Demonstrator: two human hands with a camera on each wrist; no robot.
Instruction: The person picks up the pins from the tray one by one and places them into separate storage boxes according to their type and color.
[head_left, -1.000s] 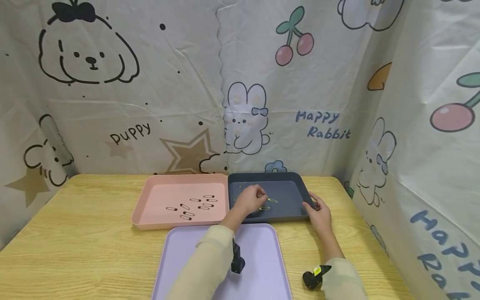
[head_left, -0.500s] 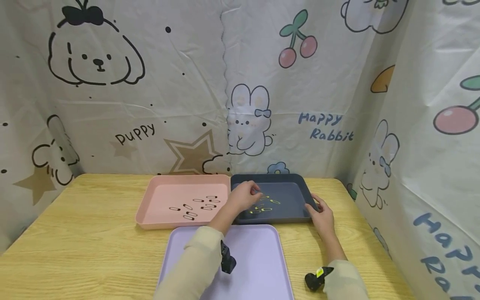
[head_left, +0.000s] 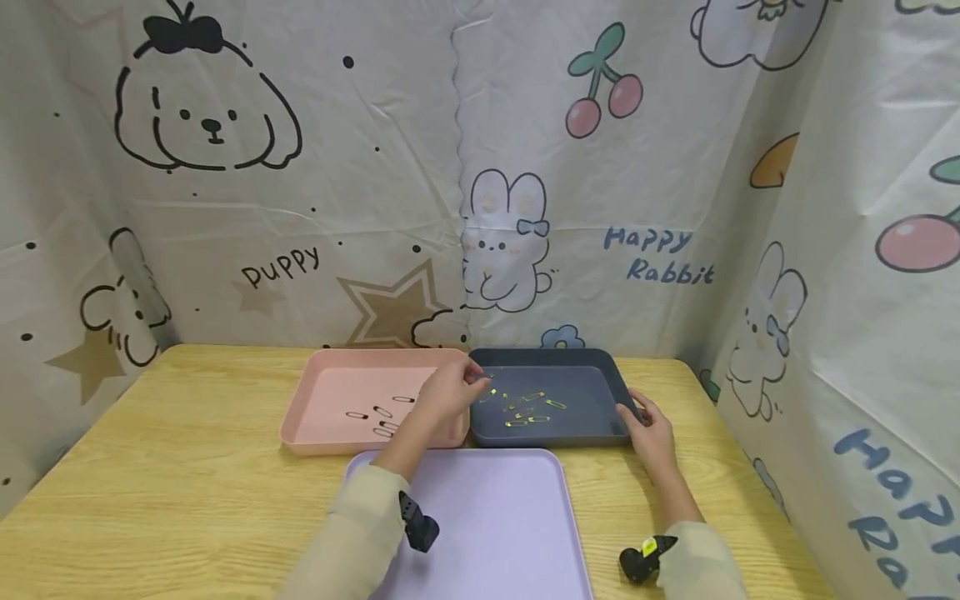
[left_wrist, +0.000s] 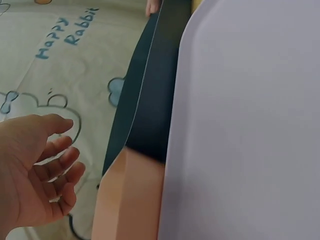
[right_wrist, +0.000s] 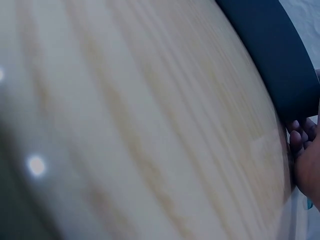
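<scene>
My left hand [head_left: 447,392] hovers where the pink tray [head_left: 300,421] meets the dark blue tray [head_left: 592,421], fingertips over the blue tray's left side. In the left wrist view the left hand [left_wrist: 37,167] has loosely bent fingers, thumb apart, and nothing shows between them. Several yellow safety pins [head_left: 538,419] lie scattered in the blue tray. Several black safety pins [head_left: 357,415] lie in the pink tray, some hidden behind my left forearm. My right hand [head_left: 651,429] holds the blue tray's right edge, thumb at the rim; the right wrist view catches its fingers [right_wrist: 296,142] beside the tray wall.
A lilac tray [head_left: 495,517] lies in front of the two others, partly under my left sleeve. All three rest on a wooden table [head_left: 187,467]. A printed cloth [head_left: 390,192] hangs behind the table and along its right side.
My left hand has moved left, from over the blue tray to the seam between the trays, uncovering more yellow safety pins. The right hand stays on the blue tray's edge.
</scene>
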